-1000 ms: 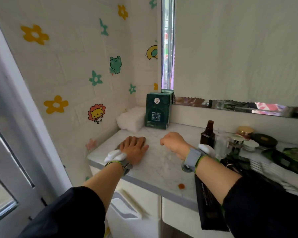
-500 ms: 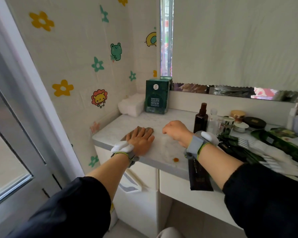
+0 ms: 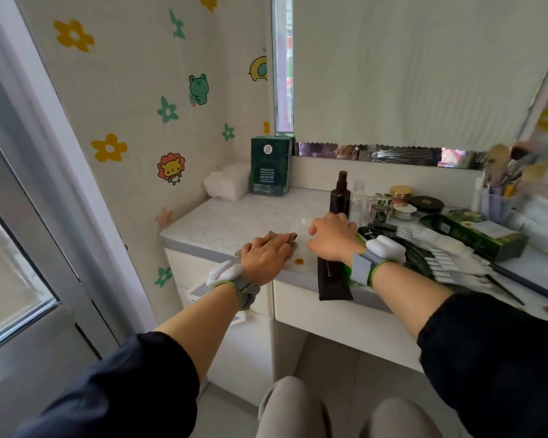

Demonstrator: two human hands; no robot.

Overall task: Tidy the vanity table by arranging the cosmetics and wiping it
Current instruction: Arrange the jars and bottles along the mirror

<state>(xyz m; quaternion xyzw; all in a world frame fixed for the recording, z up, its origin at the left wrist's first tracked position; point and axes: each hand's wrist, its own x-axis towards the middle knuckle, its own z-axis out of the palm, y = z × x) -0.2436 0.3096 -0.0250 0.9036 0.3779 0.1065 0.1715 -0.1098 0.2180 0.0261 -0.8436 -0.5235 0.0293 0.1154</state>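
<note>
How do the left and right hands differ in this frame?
Pose: the left hand lies flat with straight fingers; the right hand has its fingers curled.
Contact: the left hand presses a brown cloth on the tabletop; the right hand has no cloth under it.
Both wear grey wristbands.

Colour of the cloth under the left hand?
Dull brown wiping cloth, clearest in head view.
</note>
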